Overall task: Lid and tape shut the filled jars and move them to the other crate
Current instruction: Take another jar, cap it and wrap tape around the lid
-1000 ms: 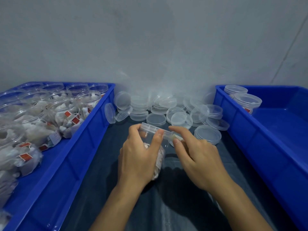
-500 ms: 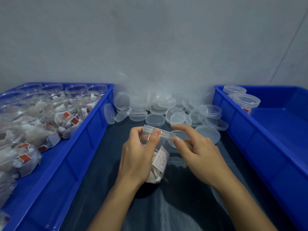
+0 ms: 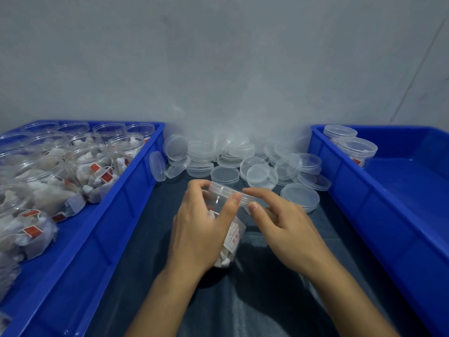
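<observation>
Here the left hand [image 3: 199, 229] grips the tilted jar [image 3: 229, 229] while the right hand [image 3: 286, 224] pinches its lid [image 3: 230, 194].

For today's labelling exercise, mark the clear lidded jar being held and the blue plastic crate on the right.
Clear lidded jar [image 3: 233, 235]: head view, on its white label.
Blue plastic crate on the right [image 3: 364, 190]: head view, on its near side wall.

A crate of open jars [image 3: 80, 164] lies left, another crate [image 3: 388, 190] (two lidded jars [image 3: 349, 144] inside) right. Loose lids [image 3: 243, 161] lie between them, behind the held jar [image 3: 230, 229].
</observation>
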### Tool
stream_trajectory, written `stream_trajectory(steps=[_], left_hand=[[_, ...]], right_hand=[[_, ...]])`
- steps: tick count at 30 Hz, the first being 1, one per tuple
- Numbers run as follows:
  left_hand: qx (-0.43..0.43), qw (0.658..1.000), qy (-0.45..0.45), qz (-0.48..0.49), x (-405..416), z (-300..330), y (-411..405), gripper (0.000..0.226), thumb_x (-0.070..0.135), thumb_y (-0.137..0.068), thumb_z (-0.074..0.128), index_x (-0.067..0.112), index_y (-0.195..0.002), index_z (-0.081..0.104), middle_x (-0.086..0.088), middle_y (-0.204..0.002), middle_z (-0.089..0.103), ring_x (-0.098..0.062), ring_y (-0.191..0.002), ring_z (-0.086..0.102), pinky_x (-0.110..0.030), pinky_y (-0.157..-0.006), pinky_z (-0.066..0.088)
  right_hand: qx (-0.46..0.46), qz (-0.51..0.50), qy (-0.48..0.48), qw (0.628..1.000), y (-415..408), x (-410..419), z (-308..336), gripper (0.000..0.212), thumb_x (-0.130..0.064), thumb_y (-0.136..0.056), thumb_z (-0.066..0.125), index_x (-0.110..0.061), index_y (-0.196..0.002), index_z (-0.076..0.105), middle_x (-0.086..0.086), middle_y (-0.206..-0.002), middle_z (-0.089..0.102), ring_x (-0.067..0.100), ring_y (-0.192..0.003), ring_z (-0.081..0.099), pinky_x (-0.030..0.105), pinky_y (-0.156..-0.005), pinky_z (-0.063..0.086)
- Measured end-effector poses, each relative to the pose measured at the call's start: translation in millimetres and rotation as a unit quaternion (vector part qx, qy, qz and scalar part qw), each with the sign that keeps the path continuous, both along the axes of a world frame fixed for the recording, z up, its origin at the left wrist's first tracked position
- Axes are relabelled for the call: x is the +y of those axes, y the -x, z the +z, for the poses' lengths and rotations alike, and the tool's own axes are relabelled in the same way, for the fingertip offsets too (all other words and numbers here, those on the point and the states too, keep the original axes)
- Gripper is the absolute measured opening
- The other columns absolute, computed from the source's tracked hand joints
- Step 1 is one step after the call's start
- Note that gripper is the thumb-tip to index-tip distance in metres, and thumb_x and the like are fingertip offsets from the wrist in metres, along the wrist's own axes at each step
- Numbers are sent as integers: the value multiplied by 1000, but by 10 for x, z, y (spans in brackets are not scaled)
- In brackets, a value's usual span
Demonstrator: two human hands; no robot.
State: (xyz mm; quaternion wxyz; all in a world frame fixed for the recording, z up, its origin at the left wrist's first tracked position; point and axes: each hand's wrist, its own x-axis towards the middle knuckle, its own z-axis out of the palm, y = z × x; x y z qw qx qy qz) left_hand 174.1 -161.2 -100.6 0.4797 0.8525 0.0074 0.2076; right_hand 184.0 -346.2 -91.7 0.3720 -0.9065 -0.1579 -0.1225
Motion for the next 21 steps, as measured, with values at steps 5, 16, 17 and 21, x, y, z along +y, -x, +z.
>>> stream_trajectory(steps=[5,16,17,21], left_hand=[[-13,998,-39,37,-79,13,44,46,85,-83,39,48,-110,46,23,-104,64,2,-94,62,-19,-73,42],[20,1000,3,19,-37,7,30,62,86,-81,46,42,-125,51,19,-106,69,-1,-93,64,-35,-81,51],[21,1000,9,16,-30,11,31,62,85,-82,47,41,-125,52,18,-105,69,-1,-91,65,-37,-82,52],[24,999,45,-5,-12,21,24,57,79,-84,51,35,-121,57,12,-103,71,-2,-84,67,-36,-79,54]], right_hand=[[-22,-12,8,1000,39,48,14,33,-57,-101,44,-53,-131,55,-19,-62,56,12,-76,59,41,-78,51],[-6,7,19,1000,29,-42,67,28,-41,-106,45,-49,-131,52,-9,-67,60,12,-68,55,37,-65,39],[-3,8,15,1000,23,-59,77,27,-41,-106,47,-50,-131,52,-5,-66,59,14,-66,54,36,-63,38],[1,16,16,1000,9,-81,81,27,-43,-105,48,-51,-131,51,-2,-66,59,15,-64,53,35,-63,38]])
